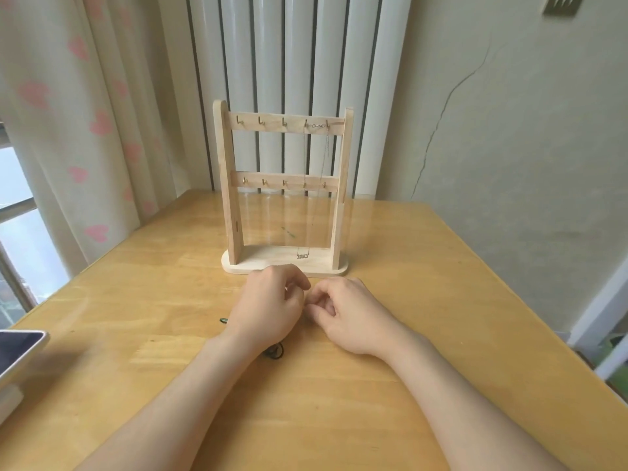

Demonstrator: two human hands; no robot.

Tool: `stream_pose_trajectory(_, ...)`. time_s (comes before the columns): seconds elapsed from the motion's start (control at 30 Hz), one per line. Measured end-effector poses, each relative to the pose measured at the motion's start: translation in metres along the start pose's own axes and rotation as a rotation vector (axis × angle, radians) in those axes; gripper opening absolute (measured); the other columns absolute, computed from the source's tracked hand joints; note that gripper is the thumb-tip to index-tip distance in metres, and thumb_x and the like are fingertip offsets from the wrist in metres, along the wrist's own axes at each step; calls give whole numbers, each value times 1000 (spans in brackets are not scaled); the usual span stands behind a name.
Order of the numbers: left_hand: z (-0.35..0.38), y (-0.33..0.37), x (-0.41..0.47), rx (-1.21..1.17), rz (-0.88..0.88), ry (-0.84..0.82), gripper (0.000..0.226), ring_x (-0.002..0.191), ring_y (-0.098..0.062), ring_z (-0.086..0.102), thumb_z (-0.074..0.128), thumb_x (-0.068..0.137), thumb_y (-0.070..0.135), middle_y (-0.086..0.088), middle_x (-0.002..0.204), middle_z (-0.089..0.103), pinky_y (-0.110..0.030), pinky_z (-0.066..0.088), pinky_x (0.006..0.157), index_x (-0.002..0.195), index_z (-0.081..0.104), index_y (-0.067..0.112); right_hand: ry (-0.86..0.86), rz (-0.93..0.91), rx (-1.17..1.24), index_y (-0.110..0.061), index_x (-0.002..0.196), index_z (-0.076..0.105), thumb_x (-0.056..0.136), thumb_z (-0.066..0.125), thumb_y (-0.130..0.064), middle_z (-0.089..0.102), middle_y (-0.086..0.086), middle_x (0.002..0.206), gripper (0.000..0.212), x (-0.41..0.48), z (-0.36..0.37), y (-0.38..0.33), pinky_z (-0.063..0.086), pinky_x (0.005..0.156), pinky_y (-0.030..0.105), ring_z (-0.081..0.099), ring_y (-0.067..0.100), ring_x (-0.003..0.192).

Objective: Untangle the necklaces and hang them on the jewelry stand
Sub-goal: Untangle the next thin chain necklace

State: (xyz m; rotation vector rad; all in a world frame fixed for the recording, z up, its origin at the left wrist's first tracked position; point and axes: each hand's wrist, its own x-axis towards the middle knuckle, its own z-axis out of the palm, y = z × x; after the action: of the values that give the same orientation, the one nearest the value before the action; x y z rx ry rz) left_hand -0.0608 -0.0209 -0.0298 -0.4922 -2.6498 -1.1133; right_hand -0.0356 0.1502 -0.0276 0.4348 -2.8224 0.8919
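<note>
Pale wood forms the jewelry stand (pixel 228 185), upright at the far side of the tabletop (pixel 424 300), with two rails of small hooks. A thin silver necklace (pixel 302 255) hangs from the top rail's right-hand hooks, and its pendant, low by the base, seems to read "1883". A dark cord necklace (pixel 276 352) lies partly under the left wrist. The left hand (pixel 268 304) and right hand (pixel 346 314) rest just before the stand, fingers curled, fingertips nearly meeting. Whether they pinch anything, I cannot tell.

Most of the dark cord (pixel 276 352) lies hidden under the left hand (pixel 268 304).
</note>
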Motion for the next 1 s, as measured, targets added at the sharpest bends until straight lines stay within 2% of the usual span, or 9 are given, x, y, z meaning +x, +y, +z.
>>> stream_pose_trajectory(0.1, 1, 6, -3, -69, 26, -37, 25, 78, -9, 71, 55, 91, 18, 13, 77, 77, -35, 58, 79, 93, 78, 28, 109, 95, 220, -22, 87, 73, 101, 67, -17, 73, -7, 70, 16, 2, -1, 2, 51, 60, 14, 66, 1, 58)
stream_pose_trajectory(0.17, -1, 10, -5, -243, 10, -57, 24, 84, -12, 76, 56, 97, 23, 9, 82, 80, -41, 62, 82, 96, 80, 27, 187, 141, 374, -16, 90, 76, 102, 70, -17, 76, 3, 72, 14, 1, -5, 2, 57, 60, 23, 73, 13, 59)
stream_pose_trajectory(0.23, -4, 11, -6, -391, -15, -68, 14, 87, -14, 78, 67, 101, 22, 7, 88, 81, -47, 64, 83, 99, 81, 25, 244, 170, 484, -13, 90, 78, 102, 71, -18, 77, 6, 72, 14, 1, -9, 3, 60, 62, 30, 75, 22, 61)
stream_pose_trajectory(0.3, -6, 11, -7, -455, -27, -42, 7, 87, -15, 79, 75, 100, 26, 6, 91, 82, -45, 65, 84, 101, 81, 22, 270, 201, 551, -11, 91, 78, 101, 71, -18, 76, 5, 72, 14, 1, -11, 2, 60, 62, 31, 74, 22, 60)
stream_pose_trajectory(0.43, -6, 8, -8, -538, -93, 19, 9, 85, -12, 79, 77, 98, 20, 1, 92, 82, -40, 64, 87, 106, 79, 19, 228, 208, 620, -7, 103, 77, 102, 68, -10, 75, 6, 75, 10, 0, -11, -2, 57, 61, 26, 72, 15, 63)
stream_pose_trajectory(0.6, -7, 7, -6, -697, -182, 38, 11, 90, -17, 79, 75, 99, 12, -8, 101, 81, -39, 65, 89, 109, 78, 16, 144, 240, 701, -4, 115, 73, 99, 72, -7, 78, 15, 86, 16, -1, -13, -7, 59, 66, 25, 72, 13, 66)
stream_pose_trajectory(0.7, -8, 9, -5, -753, -197, 1, 9, 88, -17, 79, 77, 97, 12, -13, 104, 80, -33, 66, 81, 106, 79, 11, 148, 266, 751, 0, 112, 72, 99, 72, -7, 78, 15, 82, 14, -3, -14, -7, 62, 68, 29, 74, 19, 69)
stream_pose_trajectory(0.83, -5, 9, -5, -780, -195, -36, 13, 82, -16, 77, 80, 96, 18, -10, 93, 81, -29, 65, 79, 102, 79, 7, 155, 257, 793, 0, 107, 75, 101, 70, -9, 79, 19, 85, 12, -3, -15, -7, 64, 69, 29, 76, 23, 73)
stream_pose_trajectory(1.0, -6, 6, -3, -751, -155, -19, 16, 79, -17, 77, 78, 97, 21, -7, 87, 79, -39, 67, 84, 102, 77, 6, 126, 255, 912, 4, 106, 76, 100, 72, -11, 77, 16, 87, 17, -3, -18, -8, 64, 72, 33, 77, 24, 76)
